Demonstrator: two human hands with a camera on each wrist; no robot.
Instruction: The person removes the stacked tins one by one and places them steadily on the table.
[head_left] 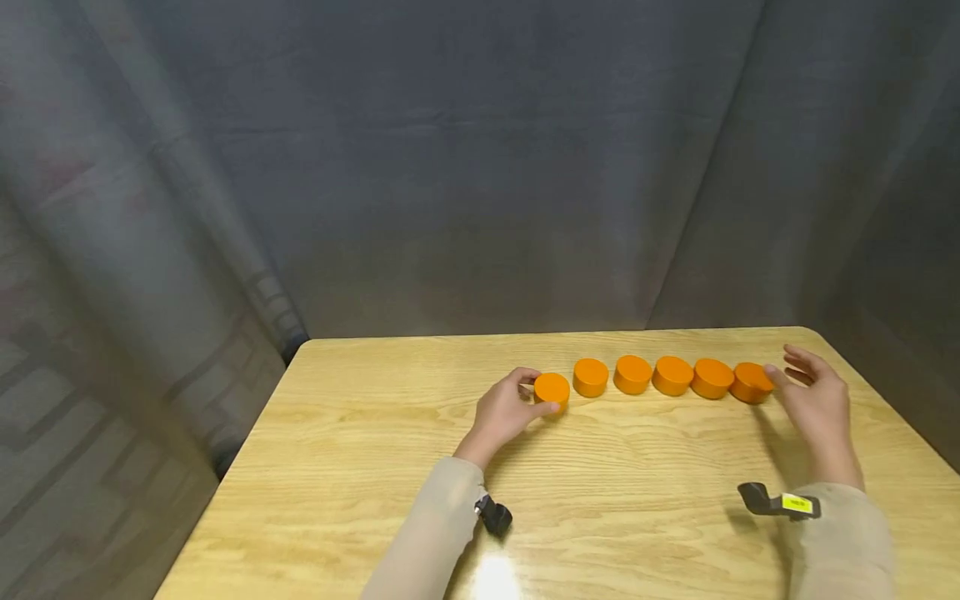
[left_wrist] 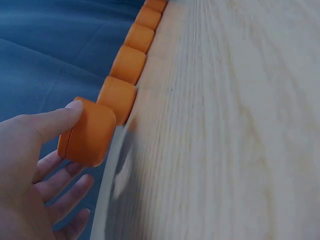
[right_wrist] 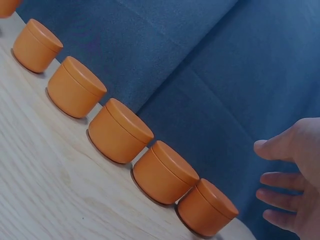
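Note:
My left hand point(head_left: 504, 410) pinches a round orange lidded tin point(head_left: 552, 390) between thumb and fingers, at the left end of a row of like tins. In the left wrist view the held tin point(left_wrist: 90, 134) overlaps its neighbour, with the thumb on its lid edge and the other fingers spread below. The right hand point(head_left: 819, 402) is beside the rightmost tin point(head_left: 752, 383), its fingers loosely bent. A gap shows between that hand and the end tin point(right_wrist: 207, 209) in the right wrist view, and nothing is in its grasp.
Between the two end tins, several more orange tins point(head_left: 673, 376) stand in a slightly curved line near the back of the wooden table point(head_left: 360, 433). A dark grey curtain point(head_left: 480, 192) hangs just behind the table's far edge. Each wrist wears a black camera mount point(head_left: 495, 515).

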